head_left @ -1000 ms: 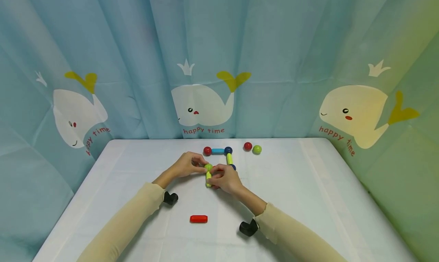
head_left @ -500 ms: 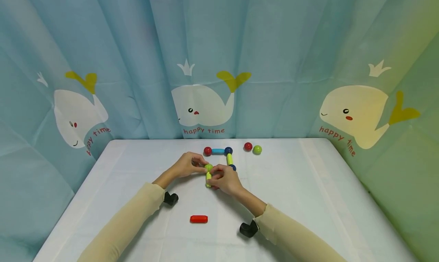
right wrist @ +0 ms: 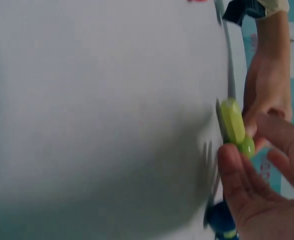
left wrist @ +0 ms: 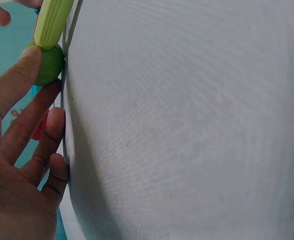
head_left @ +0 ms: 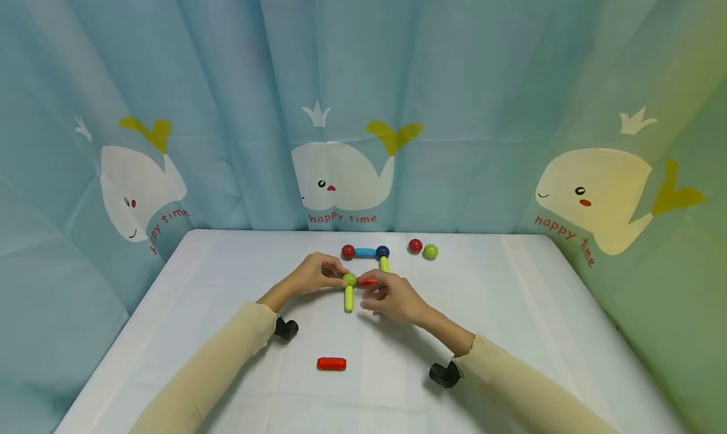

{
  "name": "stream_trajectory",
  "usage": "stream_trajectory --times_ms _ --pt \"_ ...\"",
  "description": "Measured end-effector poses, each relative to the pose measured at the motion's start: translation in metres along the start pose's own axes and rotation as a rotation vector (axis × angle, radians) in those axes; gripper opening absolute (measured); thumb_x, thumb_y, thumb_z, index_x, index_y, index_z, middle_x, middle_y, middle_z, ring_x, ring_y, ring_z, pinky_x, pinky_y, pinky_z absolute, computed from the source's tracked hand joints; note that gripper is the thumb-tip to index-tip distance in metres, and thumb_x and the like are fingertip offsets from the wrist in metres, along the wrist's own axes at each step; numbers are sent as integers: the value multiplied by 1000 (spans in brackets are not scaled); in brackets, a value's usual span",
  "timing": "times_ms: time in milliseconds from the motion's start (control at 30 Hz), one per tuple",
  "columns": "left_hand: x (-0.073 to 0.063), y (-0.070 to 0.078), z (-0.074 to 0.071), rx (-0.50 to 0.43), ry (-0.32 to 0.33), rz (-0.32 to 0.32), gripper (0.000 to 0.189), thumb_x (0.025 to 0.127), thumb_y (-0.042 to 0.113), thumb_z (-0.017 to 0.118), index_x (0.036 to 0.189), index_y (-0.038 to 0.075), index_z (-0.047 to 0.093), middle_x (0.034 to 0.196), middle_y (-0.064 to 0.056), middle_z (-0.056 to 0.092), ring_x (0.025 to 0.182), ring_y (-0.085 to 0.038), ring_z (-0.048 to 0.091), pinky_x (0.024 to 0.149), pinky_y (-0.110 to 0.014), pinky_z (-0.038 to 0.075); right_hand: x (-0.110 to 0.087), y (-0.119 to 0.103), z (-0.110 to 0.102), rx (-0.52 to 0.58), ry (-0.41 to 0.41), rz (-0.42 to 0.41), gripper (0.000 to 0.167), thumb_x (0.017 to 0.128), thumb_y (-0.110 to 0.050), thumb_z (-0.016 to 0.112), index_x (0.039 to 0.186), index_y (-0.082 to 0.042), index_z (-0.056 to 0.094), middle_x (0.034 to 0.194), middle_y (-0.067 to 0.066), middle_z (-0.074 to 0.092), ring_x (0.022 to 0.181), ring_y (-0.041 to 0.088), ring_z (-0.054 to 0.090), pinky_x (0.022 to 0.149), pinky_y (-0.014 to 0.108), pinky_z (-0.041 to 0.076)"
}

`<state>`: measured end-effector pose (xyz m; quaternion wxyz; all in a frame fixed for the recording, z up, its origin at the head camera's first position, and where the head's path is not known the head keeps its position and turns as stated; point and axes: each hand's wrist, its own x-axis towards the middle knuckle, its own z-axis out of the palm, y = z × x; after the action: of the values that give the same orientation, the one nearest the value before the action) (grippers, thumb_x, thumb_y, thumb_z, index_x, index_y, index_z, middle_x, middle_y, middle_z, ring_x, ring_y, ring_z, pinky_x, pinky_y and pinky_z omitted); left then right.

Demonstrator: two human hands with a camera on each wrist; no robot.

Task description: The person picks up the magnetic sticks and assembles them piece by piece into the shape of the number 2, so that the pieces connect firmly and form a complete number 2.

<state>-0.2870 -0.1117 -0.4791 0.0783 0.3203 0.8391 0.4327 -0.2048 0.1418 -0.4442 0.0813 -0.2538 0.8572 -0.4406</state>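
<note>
My left hand (head_left: 318, 274) pinches a green ball (head_left: 349, 280) between thumb and fingers, also seen in the left wrist view. From that ball a yellow-green stick (head_left: 349, 299) points toward me, and a red stick (head_left: 368, 282) runs right, partly covered by my right hand (head_left: 397, 298). The right hand's fingers are apart and loosely bent beside the yellow-green stick; its index fingertip is close to the red stick. In the right wrist view a dark blue ball (right wrist: 221, 217) shows below the fingers; the right hand hides it in the head view.
Behind the hands, a red ball (head_left: 348, 252), light blue stick (head_left: 365, 253), dark blue ball (head_left: 383, 252) and second yellow-green stick (head_left: 385, 264) form a joined corner. A loose red ball (head_left: 415, 246) and green ball (head_left: 430, 252) lie at right. Another red stick (head_left: 332, 364) lies nearer.
My right hand has let go of the yellow-green stick and moved slightly right, its fingers spreading. The left hand keeps its pinch on the green ball. The head view has shifted slightly.
</note>
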Motion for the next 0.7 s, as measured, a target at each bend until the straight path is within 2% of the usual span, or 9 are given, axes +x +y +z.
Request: stream_trajectory --times_ms 100,300,567,700 --pt "1 1 0 2 -3 -12 16 87 18 84 102 14 79 108 2 77 85 -10 65 78 -27 53 -5 5 -13 -76 17 -43 42 90 -9 79 129 -5 64 108 16 72 88 21 71 80 32 59" --pt "0 2 1 11 5 -12 17 87 16 84 103 12 80 109 0 77 83 -10 64 78 -26 53 -15 18 -38 -156 105 -62 42 89 -7 80 128 -4 65 107 16 74 87 23 72 77 33 60" --pt "-1 3 1 21 9 -19 17 87 15 84 103 13 80 109 1 77 83 -10 64 79 -26 54 -22 36 -66 -220 233 -38 38 89 -6 80 124 -6 67 105 19 74 86 26 74 77 42 60" --pt "-1 4 0 24 6 -22 16 88 16 83 104 13 80 109 1 77 83 -10 64 79 -26 54 -23 43 -79 -250 272 -16 38 90 -7 80 125 -5 67 107 19 74 87 27 73 78 46 60"
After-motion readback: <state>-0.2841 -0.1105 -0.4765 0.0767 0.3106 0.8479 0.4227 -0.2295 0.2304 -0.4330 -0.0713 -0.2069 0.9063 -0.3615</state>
